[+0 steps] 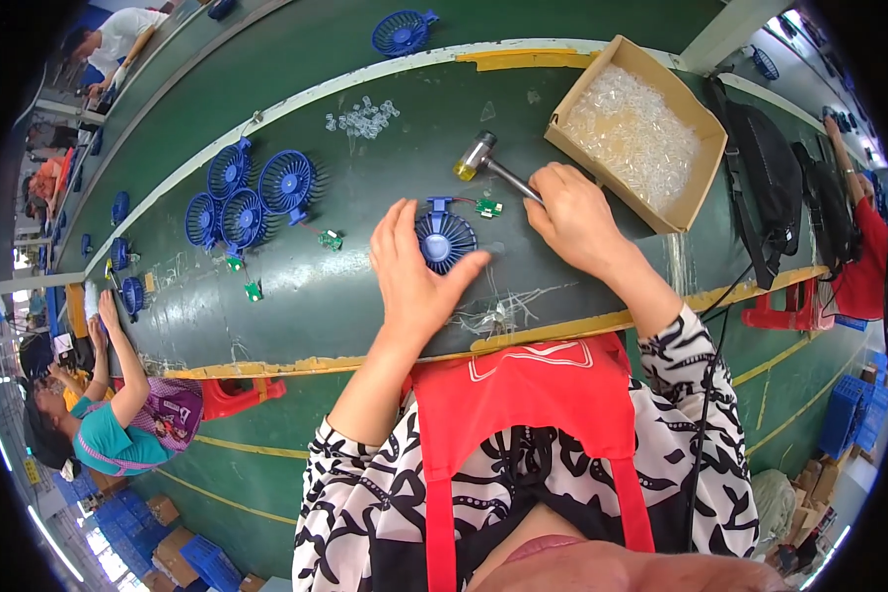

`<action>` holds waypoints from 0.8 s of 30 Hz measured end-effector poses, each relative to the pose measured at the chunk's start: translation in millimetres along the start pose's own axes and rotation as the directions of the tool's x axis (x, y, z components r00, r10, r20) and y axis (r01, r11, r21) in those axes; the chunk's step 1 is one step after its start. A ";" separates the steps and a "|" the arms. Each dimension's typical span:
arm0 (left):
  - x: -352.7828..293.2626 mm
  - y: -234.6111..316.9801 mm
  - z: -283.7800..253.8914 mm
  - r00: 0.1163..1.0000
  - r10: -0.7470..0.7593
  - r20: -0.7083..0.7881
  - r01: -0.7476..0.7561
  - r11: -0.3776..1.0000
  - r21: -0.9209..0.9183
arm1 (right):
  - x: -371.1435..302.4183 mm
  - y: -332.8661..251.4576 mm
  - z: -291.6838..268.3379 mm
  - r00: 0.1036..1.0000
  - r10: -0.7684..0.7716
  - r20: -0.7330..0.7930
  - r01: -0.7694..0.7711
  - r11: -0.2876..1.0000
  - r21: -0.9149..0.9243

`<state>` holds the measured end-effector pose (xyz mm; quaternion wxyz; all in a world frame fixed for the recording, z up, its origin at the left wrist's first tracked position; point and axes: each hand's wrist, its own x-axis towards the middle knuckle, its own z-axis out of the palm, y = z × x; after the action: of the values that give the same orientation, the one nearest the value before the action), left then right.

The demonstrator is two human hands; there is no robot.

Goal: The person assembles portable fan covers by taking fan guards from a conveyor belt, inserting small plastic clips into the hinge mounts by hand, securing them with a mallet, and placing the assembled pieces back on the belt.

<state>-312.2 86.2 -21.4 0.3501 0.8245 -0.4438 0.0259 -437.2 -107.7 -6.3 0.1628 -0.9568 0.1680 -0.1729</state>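
My left hand (413,271) lies around a blue fan housing (445,243) on the dark green bench, its thumb and fingers spread along the rim. A small green circuit board (488,208) hangs off the housing by a thin wire and rests at its upper right. In my right hand (574,214) is the metal handle of a small mallet (477,156), fingers wrapped round it. The mallet's head, part clear and part yellow, is above and right of the fan housing, apart from it.
Several more blue fan housings (286,182) with wired boards sit to the left. Small clear plastic parts (363,118) are piled beyond. A cardboard box (696,202) of clear pieces stands at the right, near a black bag (765,163). A co-worker (133,424) works at the far left.
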 end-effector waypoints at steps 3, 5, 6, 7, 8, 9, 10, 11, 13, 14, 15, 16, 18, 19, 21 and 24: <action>-5.4 2.5 1.6 0.999 -0.049 0.020 0.049 0.999 0.006 | -3.4 -29.5 -23.4 0.999 0.010 -0.054 0.007 0.951 0.311; -2.3 5.9 0.4 0.992 -0.114 0.050 0.113 0.994 0.010 | -5.9 -39.2 -19.8 0.996 -0.043 -0.081 0.065 0.957 0.284; -2.9 4.8 1.5 0.992 -0.117 0.048 0.117 0.993 0.010 | -7.0 -42.5 -17.2 0.989 -0.097 -0.114 0.123 0.959 0.257; -3.8 3.2 2.6 0.991 -0.124 0.040 0.124 0.992 0.006 | -9.8 -44.8 -11.7 0.988 -0.124 -0.096 0.143 0.963 0.228; -3.6 4.1 4.4 0.992 -0.122 0.035 0.122 0.993 -0.006 | -14.6 -42.9 -5.6 0.988 -0.122 -0.097 0.141 0.965 0.221; -2.8 5.8 5.6 0.993 -0.116 0.035 0.116 0.993 -0.012 | -19.6 -39.9 1.4 0.992 -0.107 -0.068 0.116 0.981 0.158; -1.5 7.9 6.8 0.995 -0.101 0.020 0.101 0.995 -0.023 | -22.3 -38.1 3.1 0.995 -0.089 -0.041 0.092 0.991 0.093; -1.7 7.2 8.5 0.996 -0.094 0.005 0.094 0.995 -0.026 | -19.0 -40.2 -1.4 0.995 -0.091 -0.041 0.095 0.991 0.095; -4.2 2.9 10.3 0.996 -0.087 -0.003 0.087 0.996 -0.028 | -8.3 -53.0 -22.4 0.978 -0.108 -0.177 0.137 0.977 0.163; -6.7 -1.1 9.4 0.997 -0.082 -0.014 0.082 0.996 -0.026 | -3.5 -57.5 -28.5 0.947 -0.136 -0.290 0.204 0.954 0.221; -7.9 -2.6 10.0 0.997 -0.063 -0.035 0.062 0.998 -0.015 | -0.5 -65.1 -44.5 0.898 -0.150 -0.413 0.226 0.964 0.143; -8.7 -2.2 8.7 0.998 -0.054 -0.043 0.053 0.998 -0.014 | -1.6 -73.2 -55.5 0.833 -0.170 -0.527 0.238 0.969 0.064; -9.1 -2.6 8.5 0.998 -0.039 -0.057 0.039 0.999 -0.015 | -14.0 -65.0 -48.6 0.861 0.024 -0.508 0.221 0.882 0.416; -9.4 -2.7 6.6 0.997 -0.059 -0.047 0.059 0.998 -0.017 | -14.3 -63.8 -48.5 0.880 -0.050 -0.472 0.215 0.929 0.303; -10.8 -1.9 11.5 0.996 -0.055 -0.065 0.054 0.999 -0.006 | -11.3 -51.7 -16.1 0.867 -0.286 -0.407 0.327 0.944 0.032; -6.8 3.5 10.4 0.998 -0.044 -0.043 0.043 0.999 -0.020 | -28.7 -40.0 9.0 0.995 -0.078 -0.063 0.081 0.996 0.033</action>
<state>-321.7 83.6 -29.7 0.3677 0.8299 -0.4183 0.0319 -448.5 -59.0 -7.4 0.1676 -0.9539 0.1316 -0.2114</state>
